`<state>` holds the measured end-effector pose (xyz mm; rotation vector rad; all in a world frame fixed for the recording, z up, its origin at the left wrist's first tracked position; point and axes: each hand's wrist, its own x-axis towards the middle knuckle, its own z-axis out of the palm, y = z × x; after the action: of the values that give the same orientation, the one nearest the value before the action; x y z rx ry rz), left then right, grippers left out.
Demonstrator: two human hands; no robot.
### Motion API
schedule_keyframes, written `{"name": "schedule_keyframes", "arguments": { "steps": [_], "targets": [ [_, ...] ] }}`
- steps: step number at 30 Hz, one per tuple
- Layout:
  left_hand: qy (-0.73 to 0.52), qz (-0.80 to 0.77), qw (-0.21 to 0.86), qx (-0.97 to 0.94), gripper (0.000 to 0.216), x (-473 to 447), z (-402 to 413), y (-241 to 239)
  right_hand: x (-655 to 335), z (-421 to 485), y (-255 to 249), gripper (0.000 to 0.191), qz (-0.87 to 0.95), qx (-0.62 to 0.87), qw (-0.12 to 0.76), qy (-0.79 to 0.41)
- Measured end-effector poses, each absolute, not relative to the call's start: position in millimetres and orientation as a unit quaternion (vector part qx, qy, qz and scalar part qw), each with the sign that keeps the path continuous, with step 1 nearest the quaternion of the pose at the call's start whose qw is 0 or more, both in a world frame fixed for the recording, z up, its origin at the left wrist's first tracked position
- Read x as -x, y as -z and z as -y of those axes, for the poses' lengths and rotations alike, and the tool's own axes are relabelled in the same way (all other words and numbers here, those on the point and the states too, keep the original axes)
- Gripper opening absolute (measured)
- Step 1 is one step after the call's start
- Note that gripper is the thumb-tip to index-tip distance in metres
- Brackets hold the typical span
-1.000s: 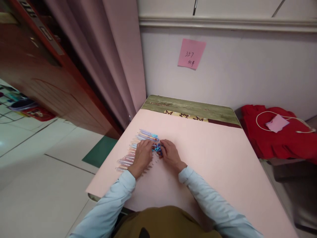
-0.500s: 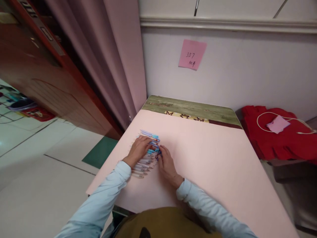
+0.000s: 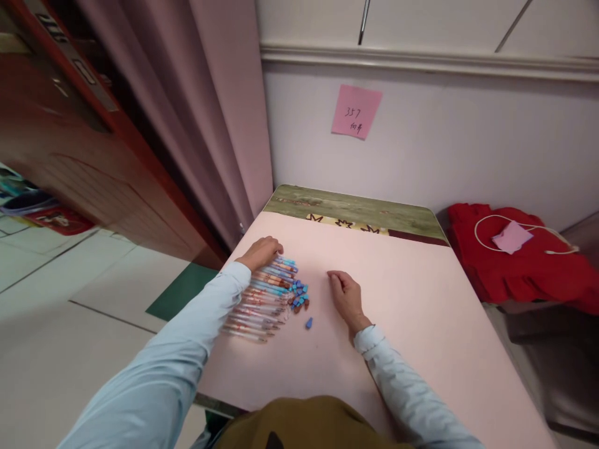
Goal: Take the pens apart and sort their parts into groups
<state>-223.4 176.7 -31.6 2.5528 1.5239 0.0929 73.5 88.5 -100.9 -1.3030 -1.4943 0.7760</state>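
Pens with clear, orange and blue barrels lie side by side in a row on the pink tabletop sheet. My left hand is at the far end of the row, its fingers curled down against the outermost pens. Whatever is under those fingers is hidden. Small blue and brown caps form a loose pile by the right ends of the pens. One blue cap lies apart, nearer to me. Over the sheet to the right of the pile, my right hand has its fingers drawn together, with nothing visible in them.
A green wood-patterned strip shows at the table's far edge, by the wall. To the right lies red cloth with a white cable and a pink paper pad on it. A pink curtain and a brown door stand left.
My left hand has moved from the middle of the pens to the far end of the row. My right hand has drawn away rightward, uncovering the caps. The view has shifted slightly.
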Motion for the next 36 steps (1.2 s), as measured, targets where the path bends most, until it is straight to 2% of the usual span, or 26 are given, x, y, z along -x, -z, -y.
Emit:
{"name": "schedule_keyframes", "arguments": {
  "steps": [6, 16, 20, 23, 24, 26, 28, 30, 32, 36],
  "targets": [
    [0.011, -0.482, 0.095, -0.871, 0.020, 214.5, -187.7, 28.7, -74.4, -84.5, 100.9, 0.027, 0.620, 0.527, 0.489, -0.315],
    [0.052, -0.445, 0.048, -0.893, 0.023, 206.6, -183.9, 19.0, -75.2, -84.6, 101.9, 0.026, 0.621, 0.526, 0.488, -0.316],
    [-0.012, -0.478, 0.063, -0.876, 0.021, 203.2, -182.9, 7.2, -75.6, -83.8, 102.0, 0.026, 0.622, 0.522, 0.488, -0.321],
    [-0.196, -0.535, 0.155, -0.807, 0.011, 182.0, -170.2, -3.6, -74.1, -83.8, 102.8, 0.027, 0.612, 0.520, 0.496, -0.330],
    [-0.279, -0.546, 0.224, -0.758, 0.009, 170.0, -162.8, -6.4, -73.2, -84.0, 102.8, 0.027, 0.602, 0.522, 0.501, -0.337],
    [-0.436, -0.527, 0.401, -0.610, 0.019, 141.3, -145.0, -9.5, -71.5, -84.1, 101.1, 0.028, 0.567, 0.525, 0.518, -0.366],
    [-0.501, -0.469, 0.565, -0.458, 0.029, 111.5, -126.7, -8.6, -71.1, -83.0, 96.0, 0.032, 0.515, 0.520, 0.543, -0.410],
    [-0.503, -0.418, 0.668, -0.354, 0.032, 85.5, -111.9, -3.9, -73.5, -79.5, 87.8, 0.035, 0.467, 0.509, 0.567, -0.447],
    [-0.514, -0.392, 0.704, -0.295, 0.032, 64.0, -102.2, 4.4, -78.7, -73.5, 78.8, 0.037, 0.445, 0.500, 0.575, -0.470],
    [-0.572, -0.391, 0.669, -0.270, 0.029, 27.6, -91.4, 26.6, -91.4, -59.1, 69.1, 0.041, 0.450, 0.480, 0.552, -0.513]
  ]
}}
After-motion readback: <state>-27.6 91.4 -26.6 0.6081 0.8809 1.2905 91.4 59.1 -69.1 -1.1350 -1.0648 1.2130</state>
